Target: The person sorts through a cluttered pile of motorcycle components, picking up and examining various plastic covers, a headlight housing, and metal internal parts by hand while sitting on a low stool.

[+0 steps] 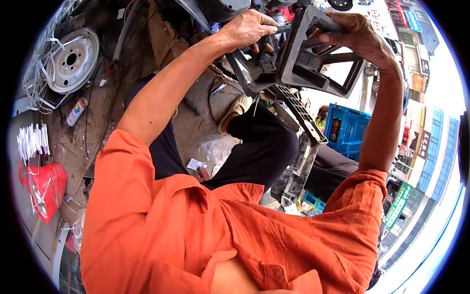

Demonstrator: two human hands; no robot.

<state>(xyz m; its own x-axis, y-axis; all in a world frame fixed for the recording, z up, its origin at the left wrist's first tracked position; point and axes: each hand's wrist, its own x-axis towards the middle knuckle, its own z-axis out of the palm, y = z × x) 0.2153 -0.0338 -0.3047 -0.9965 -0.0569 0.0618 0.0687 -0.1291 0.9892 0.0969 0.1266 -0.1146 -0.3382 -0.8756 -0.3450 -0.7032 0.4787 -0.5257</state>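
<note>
A black plastic frame-like part [292, 49] with large rectangular openings is raised at the top of the head view, tilted. My left hand [248, 30] is closed on its left side, fingertips curled over the edge. My right hand [361, 38] grips its upper right side, the thumb pointing inward across an opening. Some of the fingers are hidden behind the part. Below it, a dark slotted plastic strip [299, 113] slants down to the right, above a greyish, partly see-through plastic piece [292, 169] between my legs.
On the left lie a silver wheel rim [81, 71], a spray can [77, 111], a bundle of white strips [33, 141] and a red plastic bag [53, 183]. A blue plastic crate [355, 128] stands beyond my right knee. Clear plastic wrap [218, 149] lies near my shoe [234, 115].
</note>
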